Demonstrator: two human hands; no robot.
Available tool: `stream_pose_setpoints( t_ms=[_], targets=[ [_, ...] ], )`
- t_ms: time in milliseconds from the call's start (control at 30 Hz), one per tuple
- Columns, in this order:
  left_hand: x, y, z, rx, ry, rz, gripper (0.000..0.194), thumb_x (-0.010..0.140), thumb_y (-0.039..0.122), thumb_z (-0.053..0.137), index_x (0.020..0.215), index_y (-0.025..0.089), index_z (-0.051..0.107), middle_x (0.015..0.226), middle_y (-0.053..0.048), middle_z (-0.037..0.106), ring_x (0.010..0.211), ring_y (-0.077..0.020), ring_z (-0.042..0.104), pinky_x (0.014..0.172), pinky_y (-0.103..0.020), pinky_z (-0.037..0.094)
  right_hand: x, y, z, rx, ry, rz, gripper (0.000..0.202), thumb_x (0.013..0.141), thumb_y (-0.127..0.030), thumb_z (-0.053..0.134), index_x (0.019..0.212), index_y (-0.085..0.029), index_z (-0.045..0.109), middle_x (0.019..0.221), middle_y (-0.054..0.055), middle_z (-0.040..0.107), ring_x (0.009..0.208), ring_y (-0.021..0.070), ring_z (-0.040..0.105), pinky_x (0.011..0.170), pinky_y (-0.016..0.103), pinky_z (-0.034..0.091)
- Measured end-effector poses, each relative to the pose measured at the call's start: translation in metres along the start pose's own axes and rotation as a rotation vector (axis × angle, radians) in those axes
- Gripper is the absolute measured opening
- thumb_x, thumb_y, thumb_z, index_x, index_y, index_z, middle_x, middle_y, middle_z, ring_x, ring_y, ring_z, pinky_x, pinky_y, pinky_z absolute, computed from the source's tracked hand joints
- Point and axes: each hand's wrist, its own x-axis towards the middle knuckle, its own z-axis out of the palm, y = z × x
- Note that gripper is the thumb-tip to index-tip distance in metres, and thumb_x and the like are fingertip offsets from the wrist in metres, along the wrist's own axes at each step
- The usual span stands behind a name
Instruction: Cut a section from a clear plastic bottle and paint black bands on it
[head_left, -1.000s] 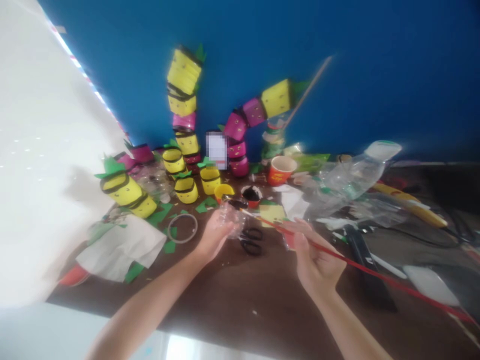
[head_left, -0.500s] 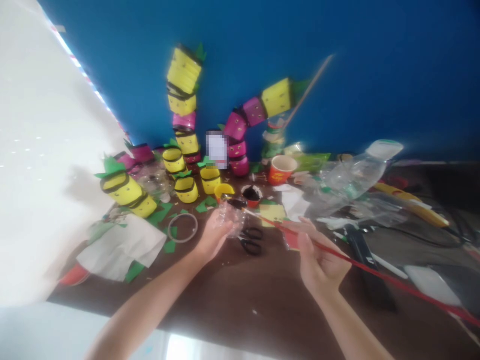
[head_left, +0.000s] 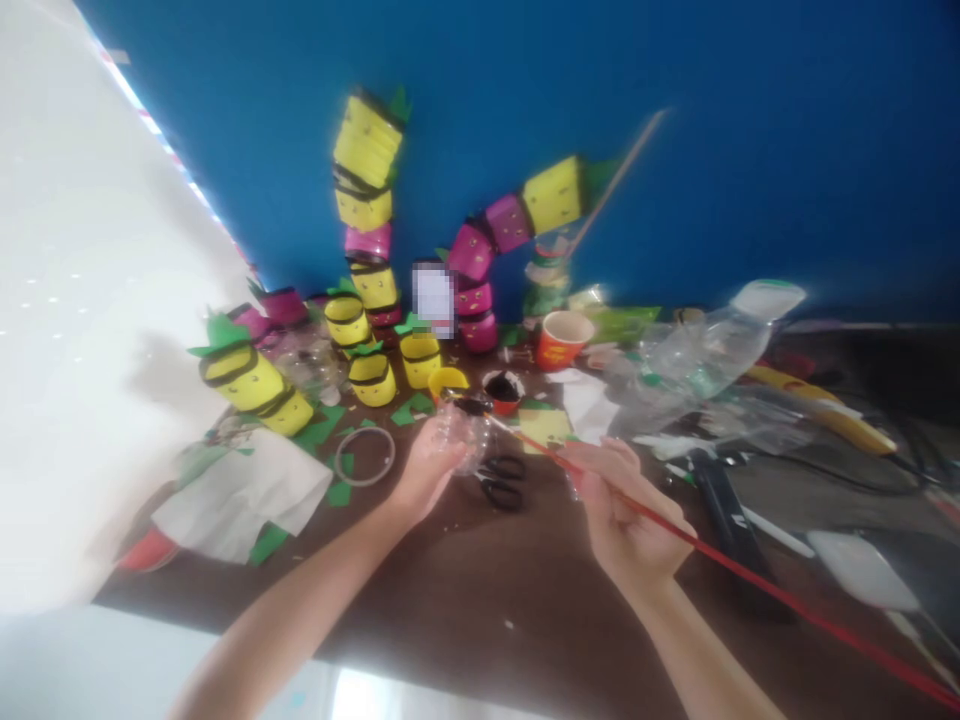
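My left hand (head_left: 431,462) is closed around a clear plastic bottle piece (head_left: 474,448), whose upper rim looks black in part. Between the fingers of my right hand (head_left: 634,510) is a long red-handled paintbrush (head_left: 720,556); its tip reaches the dark rim of the plastic piece, though blur hides whether it touches. Just behind stands a small cup with black paint (head_left: 503,391). Black-handled scissors (head_left: 501,492) lie below the plastic piece. A yellow paper square (head_left: 546,427) rests between my hands.
Yellow cups with faces and green leaves (head_left: 372,380) stand at the back left. White paper (head_left: 244,490) and a clear tape ring (head_left: 365,456) lie left. A red paper cup (head_left: 564,340), a plastic bottle (head_left: 731,340), a yellow-handled tool (head_left: 832,410) and a black tool (head_left: 731,520) are right.
My right hand has shifted slightly left and turned, and the brush's rear end has swung lower. The red patch beside my right fingers is now mostly covered. My left hand stays nearly still.
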Motion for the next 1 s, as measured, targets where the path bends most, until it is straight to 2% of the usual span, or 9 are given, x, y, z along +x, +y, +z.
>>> stream_pose_setpoints(
  t_ms=[333,500,633,767,900,1000],
  targets=[
    [0.0003,0.0021,0.0038,0.003,0.060,-0.007,0.054,0.054,0.031,0.086,0.100,0.019,0.059,0.096,-0.002,0.064,0.095,-0.0182,0.061,0.092,-0.037,0.042,0.0006,-0.0008,-0.0002,-0.020,-0.024,-0.020,0.024,0.080,-0.006,0.055,0.093,-0.024,0.066,0.083,0.001,0.072,0.072,0.0177,0.068,0.090,0.045,0.048],
    [-0.0003,0.0017,0.0030,0.013,0.056,-0.004,0.052,0.058,0.030,0.084,0.102,0.020,0.059,0.099,-0.003,0.064,0.097,-0.0187,0.060,0.093,-0.037,0.042,0.0013,-0.0004,-0.0003,-0.047,0.044,-0.024,0.024,0.081,-0.005,0.053,0.089,-0.024,0.065,0.081,0.001,0.071,0.071,0.0177,0.068,0.091,0.046,0.048],
    [0.0008,0.0012,0.0030,0.010,0.060,-0.003,0.051,0.056,0.029,0.085,0.100,0.020,0.060,0.097,-0.002,0.064,0.096,-0.0186,0.060,0.093,-0.037,0.042,0.0010,-0.0018,0.0000,-0.031,-0.017,-0.032,0.025,0.080,-0.005,0.055,0.092,-0.024,0.065,0.082,0.000,0.071,0.072,0.0174,0.068,0.089,0.044,0.049],
    [0.0018,0.0011,0.0035,0.011,0.084,-0.005,0.053,0.054,0.031,0.086,0.099,0.019,0.060,0.095,-0.002,0.064,0.095,-0.0186,0.060,0.093,-0.038,0.042,-0.0007,-0.0007,0.0001,-0.053,0.018,-0.040,0.023,0.080,-0.006,0.055,0.091,-0.024,0.065,0.082,0.000,0.071,0.072,0.0167,0.067,0.090,0.045,0.048],
    [0.0023,-0.0003,0.0026,0.000,0.083,-0.007,0.053,0.053,0.029,0.087,0.098,0.020,0.061,0.095,-0.002,0.065,0.094,-0.0178,0.061,0.093,-0.037,0.042,-0.0014,0.0013,0.0009,-0.049,-0.013,-0.034,0.023,0.080,-0.007,0.055,0.090,-0.025,0.065,0.082,-0.001,0.071,0.071,0.0156,0.067,0.090,0.043,0.048],
    [0.0021,-0.0005,0.0017,-0.029,0.081,-0.003,0.051,0.054,0.030,0.086,0.098,0.020,0.062,0.095,-0.002,0.066,0.093,-0.0173,0.061,0.092,-0.036,0.042,-0.0001,0.0011,0.0012,-0.091,0.048,-0.037,0.022,0.080,-0.006,0.056,0.089,-0.023,0.065,0.079,-0.001,0.071,0.070,0.0155,0.066,0.091,0.045,0.047]
  ],
)
